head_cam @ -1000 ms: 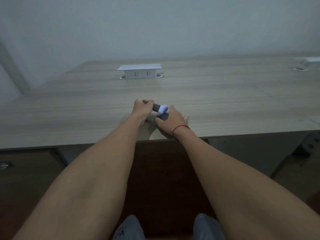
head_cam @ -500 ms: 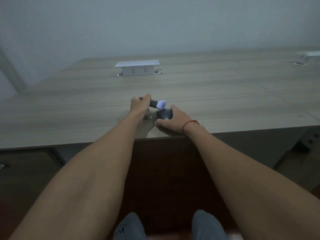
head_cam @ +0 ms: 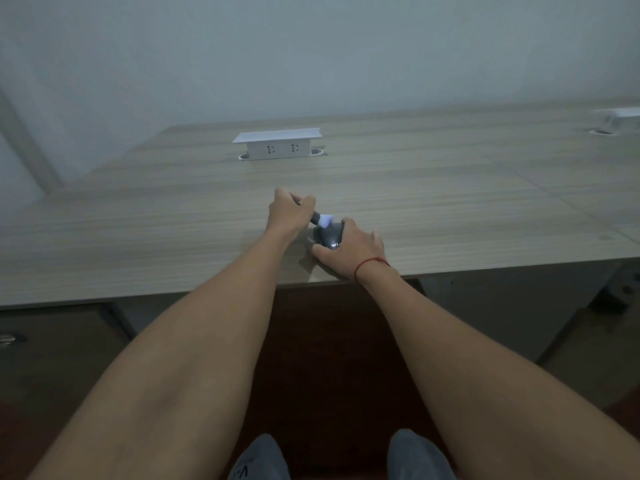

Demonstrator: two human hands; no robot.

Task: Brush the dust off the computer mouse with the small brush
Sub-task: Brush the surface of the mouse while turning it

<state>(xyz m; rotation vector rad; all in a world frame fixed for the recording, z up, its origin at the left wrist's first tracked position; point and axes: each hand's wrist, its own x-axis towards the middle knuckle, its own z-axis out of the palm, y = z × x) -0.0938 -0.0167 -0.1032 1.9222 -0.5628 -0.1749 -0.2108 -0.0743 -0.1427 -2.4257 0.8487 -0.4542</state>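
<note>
A black computer mouse [head_cam: 328,237] with a small lit logo rests on the wooden desk [head_cam: 450,216] near its front edge. My right hand [head_cam: 353,249], with a red string at the wrist, grips the mouse from the right and covers its right side. My left hand [head_cam: 289,213] is closed on the dark handle of a small brush [head_cam: 321,220]. The brush's pale bristles touch the far top of the mouse.
A white pop-up socket box [head_cam: 277,144] stands on the desk farther back, centre. A second white box [head_cam: 620,119] sits at the far right edge. A pale wall rises behind the desk. My knees show at the bottom, under the desk's front edge.
My right hand has shifted right, uncovering more of the mouse. The brush tip has dropped from above the mouse onto its far top. The view has tilted slightly.
</note>
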